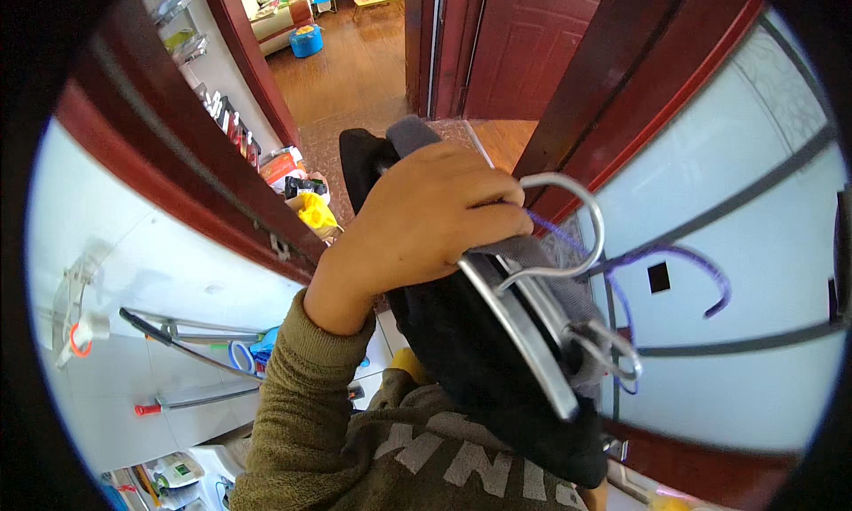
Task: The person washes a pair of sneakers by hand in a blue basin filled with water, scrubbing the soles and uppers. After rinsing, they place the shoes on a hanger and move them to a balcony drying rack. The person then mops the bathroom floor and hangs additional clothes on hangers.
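Note:
My left hand (436,211) is closed around a bundle of dark clothes on hangers, held in front of my body. Black fabric (459,338) hangs below the hand, and grey fabric (579,298) shows beside it. A silver metal hanger (522,338) lies across the bundle, its large hook curving up by my fingers. A second metal hook (616,354) and a thin purple hanger (626,291) stick out to the right. A small patch of skin (594,496) at the bottom edge, partly behind the black fabric, appears to be my right hand or wrist; its fingers are hidden.
Dark red door frames (592,78) stand on both sides, with a frosted glass panel (705,378) at right. Beyond the doorway are a wooden floor (346,72) and a blue round stool (306,40). Bags and a yellow cloth (316,211) lie left; a rail (193,351) runs along the tiled wall.

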The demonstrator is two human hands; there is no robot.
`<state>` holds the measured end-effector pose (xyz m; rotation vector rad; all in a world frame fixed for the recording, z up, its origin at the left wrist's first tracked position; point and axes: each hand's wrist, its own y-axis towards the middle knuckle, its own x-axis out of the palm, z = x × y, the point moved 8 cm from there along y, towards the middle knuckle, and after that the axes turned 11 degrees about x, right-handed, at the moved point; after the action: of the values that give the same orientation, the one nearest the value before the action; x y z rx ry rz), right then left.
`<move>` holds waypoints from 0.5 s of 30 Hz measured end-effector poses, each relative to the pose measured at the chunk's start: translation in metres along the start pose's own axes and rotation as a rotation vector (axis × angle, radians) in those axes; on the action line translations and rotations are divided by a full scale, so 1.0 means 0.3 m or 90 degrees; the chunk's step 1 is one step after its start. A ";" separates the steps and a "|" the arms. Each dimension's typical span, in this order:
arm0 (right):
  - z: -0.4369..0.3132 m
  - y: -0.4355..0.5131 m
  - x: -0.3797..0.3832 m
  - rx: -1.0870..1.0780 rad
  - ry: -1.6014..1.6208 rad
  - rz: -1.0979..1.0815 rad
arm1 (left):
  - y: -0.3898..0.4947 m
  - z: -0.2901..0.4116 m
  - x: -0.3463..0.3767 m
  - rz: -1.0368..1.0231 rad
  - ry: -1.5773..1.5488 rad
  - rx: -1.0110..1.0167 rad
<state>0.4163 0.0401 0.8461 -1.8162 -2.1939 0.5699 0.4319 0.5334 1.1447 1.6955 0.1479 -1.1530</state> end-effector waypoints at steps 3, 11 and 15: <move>-0.167 0.007 0.083 -0.038 -0.043 -0.059 | 0.029 -0.106 0.102 -0.001 -0.027 -0.006; -0.807 0.114 0.562 -0.467 -0.232 -0.035 | 0.105 -0.548 0.260 -0.028 -0.018 0.011; -1.140 0.417 0.929 -0.394 -0.400 0.036 | 0.164 -0.801 0.303 -0.009 -0.025 0.026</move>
<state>0.6144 0.3815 1.0798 -2.2183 -3.0040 0.5704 0.6567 0.6633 1.1115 1.7096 0.1129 -1.2068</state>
